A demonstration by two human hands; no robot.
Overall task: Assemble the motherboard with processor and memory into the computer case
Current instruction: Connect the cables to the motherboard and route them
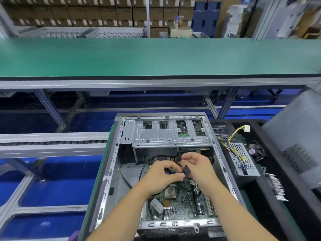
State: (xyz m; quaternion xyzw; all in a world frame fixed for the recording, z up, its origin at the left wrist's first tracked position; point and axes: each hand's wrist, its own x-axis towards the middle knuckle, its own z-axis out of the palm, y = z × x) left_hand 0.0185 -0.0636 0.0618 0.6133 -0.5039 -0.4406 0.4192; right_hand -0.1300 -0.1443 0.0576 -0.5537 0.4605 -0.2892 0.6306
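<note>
The left hand (160, 176) and the right hand (197, 168) meet above the middle of the computer case (114, 153), almost touching each other. Both have their fingers curled: the left one pinches a black cable (144, 168) near its end, and the right one holds a small black plug (186, 170) that sticks out between the two hands, with more thin wires pinched in its fingertips (185, 156). The plug's flat face points toward the left hand, so the two ends seem ready to be sorted or joined; I cannot tell which.

Directly under the hands, on the floor of the case, lies the motherboard (182, 204), already seated, its long side running from the near wall of the case toward the far one. The processor (170, 192) sits on it just below the left wrist. At the far end of the case, beyond the hands, stands the metal drive cage (172, 134). Just outside the right wall of the case lies a power supply (243, 160) with yellow wires.
</note>
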